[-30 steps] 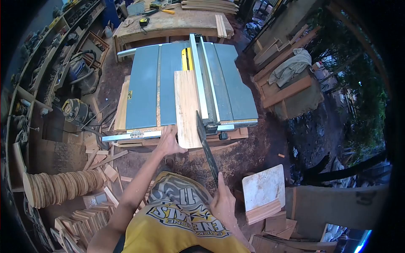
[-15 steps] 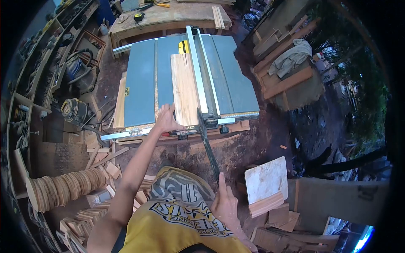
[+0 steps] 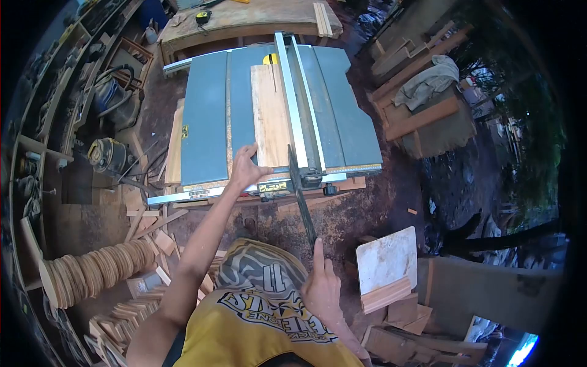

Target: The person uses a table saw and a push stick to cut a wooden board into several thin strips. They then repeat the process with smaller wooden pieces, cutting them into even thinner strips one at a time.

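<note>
A light wooden board (image 3: 271,122) lies flat on the blue-grey top of a table saw (image 3: 205,116), beside the long metal fence (image 3: 292,104). A narrow slit runs in from its far end, just short of the yellow blade guard piece (image 3: 269,59). At the board's near left corner is my left hand (image 3: 248,169), thumb and fingers spread against its edges. My right hand (image 3: 321,287) is wrapped round the lower end of a long dark stick (image 3: 301,199), index finger stretched along it. The stick's far tip touches the board's near right corner.
Behind the saw stands a wooden bench (image 3: 244,23) with a tape measure (image 3: 203,18). Shop vacuums and shelves line the left side. Stacked round wooden discs (image 3: 98,272) and offcuts lie lower left. A white panel (image 3: 386,260) leans at the right.
The board has moved forward along the fence, and its slit is longer. My left hand and the stick in my right hand have moved forward with it.
</note>
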